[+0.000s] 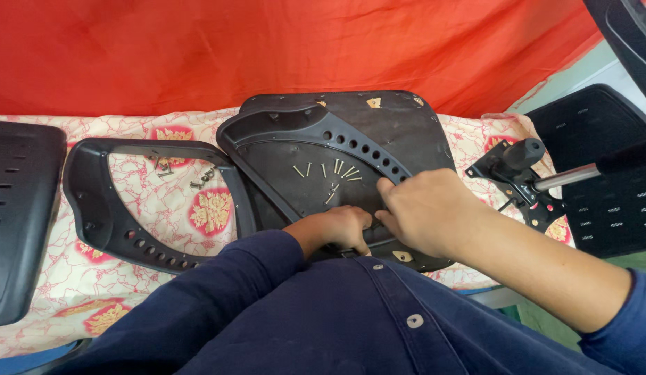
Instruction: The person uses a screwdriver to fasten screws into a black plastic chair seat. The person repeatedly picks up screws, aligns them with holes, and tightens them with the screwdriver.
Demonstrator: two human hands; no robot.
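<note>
The left hand is curled narrow and pressed on the near rim of the black moulded plastic armrest bracket with a curved row of holes; whether it pinches anything I cannot tell. The right hand, at three o'clock of the left and nearly touching it, is bent with fingertips on the same bracket's rim, apparently gripping the edge. The bracket lies on the dark flat seat board, in the middle of the cloth-covered surface.

Risks, as I judge them: the loose silver screws lie in a fan on the bracket, at twelve o'clock of the hands; any tilt or jolt of the bracket would likely roll them off, and some could drop through the holes. A second bracket of the same black plastic sits at nine o'clock, with small metal fittings inside its loop; a sliding board could scatter them. At three o'clock the black tilt mechanism with a chrome lever rests near the surface's edge; a knock from the forearm might push it over.
</note>
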